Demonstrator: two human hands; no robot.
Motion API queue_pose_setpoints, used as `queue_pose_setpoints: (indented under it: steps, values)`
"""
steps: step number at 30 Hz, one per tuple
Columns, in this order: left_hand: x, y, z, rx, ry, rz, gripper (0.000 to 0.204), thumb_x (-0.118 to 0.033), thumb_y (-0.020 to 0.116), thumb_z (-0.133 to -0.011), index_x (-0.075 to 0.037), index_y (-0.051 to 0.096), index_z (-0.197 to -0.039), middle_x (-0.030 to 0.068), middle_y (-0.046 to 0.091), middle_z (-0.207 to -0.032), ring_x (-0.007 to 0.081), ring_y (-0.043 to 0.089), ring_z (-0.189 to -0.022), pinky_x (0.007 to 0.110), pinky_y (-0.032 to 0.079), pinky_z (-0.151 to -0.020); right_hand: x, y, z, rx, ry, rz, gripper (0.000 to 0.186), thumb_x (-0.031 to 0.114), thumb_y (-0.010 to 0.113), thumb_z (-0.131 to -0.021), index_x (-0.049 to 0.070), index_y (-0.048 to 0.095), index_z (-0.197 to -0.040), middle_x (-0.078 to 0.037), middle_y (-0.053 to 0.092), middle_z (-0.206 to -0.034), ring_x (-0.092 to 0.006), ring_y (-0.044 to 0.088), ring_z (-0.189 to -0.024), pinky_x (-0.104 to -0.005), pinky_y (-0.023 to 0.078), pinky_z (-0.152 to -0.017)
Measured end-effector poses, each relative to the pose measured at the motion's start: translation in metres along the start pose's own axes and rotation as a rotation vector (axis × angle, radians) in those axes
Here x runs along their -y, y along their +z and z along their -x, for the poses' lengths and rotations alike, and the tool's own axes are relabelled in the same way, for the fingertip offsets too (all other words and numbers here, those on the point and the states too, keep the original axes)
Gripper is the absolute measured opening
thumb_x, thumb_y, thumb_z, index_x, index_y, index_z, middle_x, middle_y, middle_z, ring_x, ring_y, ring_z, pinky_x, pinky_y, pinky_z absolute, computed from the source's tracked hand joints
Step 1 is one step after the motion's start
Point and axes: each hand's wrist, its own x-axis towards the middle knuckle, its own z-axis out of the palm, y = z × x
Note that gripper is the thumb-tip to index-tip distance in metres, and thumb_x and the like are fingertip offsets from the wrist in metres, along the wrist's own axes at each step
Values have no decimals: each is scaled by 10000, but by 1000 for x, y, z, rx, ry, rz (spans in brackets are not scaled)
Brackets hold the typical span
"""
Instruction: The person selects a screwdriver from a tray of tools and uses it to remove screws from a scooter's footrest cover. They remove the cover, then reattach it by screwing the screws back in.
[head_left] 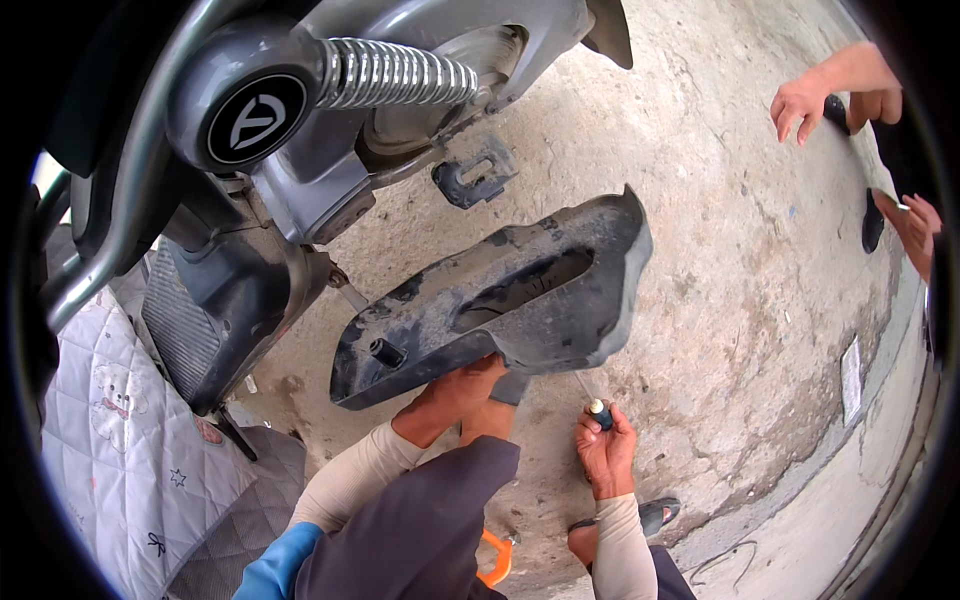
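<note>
Item: dusty black moulded plastic scooter cover panel (500, 295), long and curved, with a slot through its middle and a short peg near its left end. It hangs above the rough grey concrete floor (740, 300), lower edge toward me, right end flaring up to a point. Open room lies to its right and beyond it; to its left it sits close under the grey scooter body (300, 190), whose chrome coiled shock spring (400, 72) runs across the top of the view.

Grip, left: my left hand (455, 395) is under the panel's lower edge, about midway along, fingers curled up against the underside and closed on the rim, carrying it. The panel spreads out to both sides of this hold, more of it to the right.

Grip, right: my right hand (603, 450) is below and right of the panel, apart from it, fist wrapped around a black-handled screwdriver (597, 408). Its thin shaft points up toward the panel's right lower corner; I cannot tell whether the tip touches.

Surroundings: a small dark plastic bracket (475, 172) lies on the concrete beyond the panel, clear of it. A white quilted cloth (110, 420) covers the ground at far left. My sandalled foot (655, 515) rests on the floor just right of my right forearm. Another person's hands (800, 105) show at the upper right edge, well apart from mine
</note>
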Motion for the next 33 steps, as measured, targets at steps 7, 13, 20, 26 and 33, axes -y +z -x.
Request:
queue_pose_setpoints:
  steps: [7, 13, 20, 26, 33]
  values:
    - [-25, -13, 19, 110, 350, -302, 357, -321, 589, -1008, -2, 677, -1143, 70, 695, -1126, 145, 629, -1015, 299, 481, -925, 9, -11, -15, -14, -69, 171, 222, 201, 530, -950, 66, 628, -1098, -74, 662, -1057, -230, 615, -874, -349, 513, -746]
    - [-38, -38, 44, 253, 381, -395, 387, -356, 601, -994, -5, 681, -1137, 69, 694, -1118, 147, 626, -1008, 295, 477, -919, 8, -16, -9, -194, -103, 165, 260, 212, 521, -962, 66, 636, -1143, -72, 672, -1088, -243, 632, -924, -356, 526, -802]
    - [-36, -35, 45, 346, 357, -376, 421, -397, 615, -979, -10, 685, -1129, 68, 693, -1108, 148, 623, -999, 291, 472, -912, 19, -20, 4, -175, -117, 114, 235, 213, 535, -964, 63, 632, -1116, -77, 666, -1052, -233, 608, -867, -345, 511, -745]
    - [-32, -32, 44, 351, 195, -353, 452, -432, 627, -966, -13, 689, -1123, 67, 692, -1099, 149, 620, -992, 287, 468, -906, 15, -20, -3, -95, -69, 71, 216, 214, 547, -965, 60, 628, -1093, -82, 660, -1020, -224, 587, -819, -336, 498, -695]
    - [1, 9, -11, 224, -497, -39, 488, -474, 641, -950, -18, 694, -1115, 66, 691, -1089, 150, 617, -983, 283, 464, -899, 19, -12, 0, 14, -66, 88, 176, 217, 571, -967, 58, 611, -1032, -84, 636, -948, -194, 516, -726, -311, 439, -600]
